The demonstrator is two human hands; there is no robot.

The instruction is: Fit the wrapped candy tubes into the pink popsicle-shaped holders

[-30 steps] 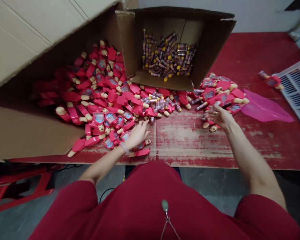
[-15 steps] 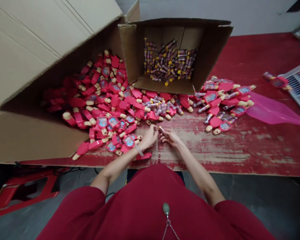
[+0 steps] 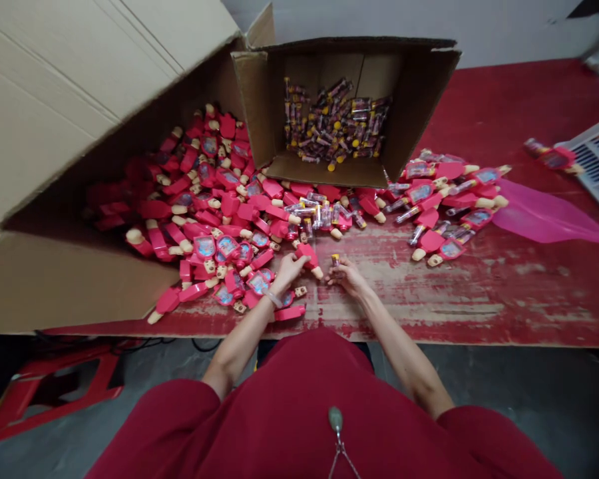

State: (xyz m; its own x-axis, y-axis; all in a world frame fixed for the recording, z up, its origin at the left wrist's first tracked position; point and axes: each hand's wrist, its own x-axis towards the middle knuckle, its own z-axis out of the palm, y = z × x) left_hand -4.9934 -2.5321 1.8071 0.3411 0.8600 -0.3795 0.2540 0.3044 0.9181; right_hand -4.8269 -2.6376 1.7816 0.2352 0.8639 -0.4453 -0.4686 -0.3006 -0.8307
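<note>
My left hand [image 3: 289,269] is closed on a red plastic toy [image 3: 308,255], whose cream-coloured end points toward my right hand. A short way to the right, my right hand [image 3: 348,276] pinches a small clear tube with a yellow cap [image 3: 335,260], held upright. The two held pieces are apart. A large heap of similar red toys [image 3: 227,246], some with blue picture faces, lies beside and behind my left hand. Several loose tubes [image 3: 322,214] rest at the heap's right edge, just beyond my hands.
A cardboard box [image 3: 257,106] holding many capped tubes stands tilted behind the heap. A larger carton [image 3: 80,279] opens on the left. On the right lie a pile of toys with tubes [image 3: 429,219], a pink sheet [image 3: 549,213] and a white slatted crate [image 3: 596,163].
My left hand has moved slightly left and now has a red toy in its fingers. My right hand has shifted a little right with the tube, which is now upright.
</note>
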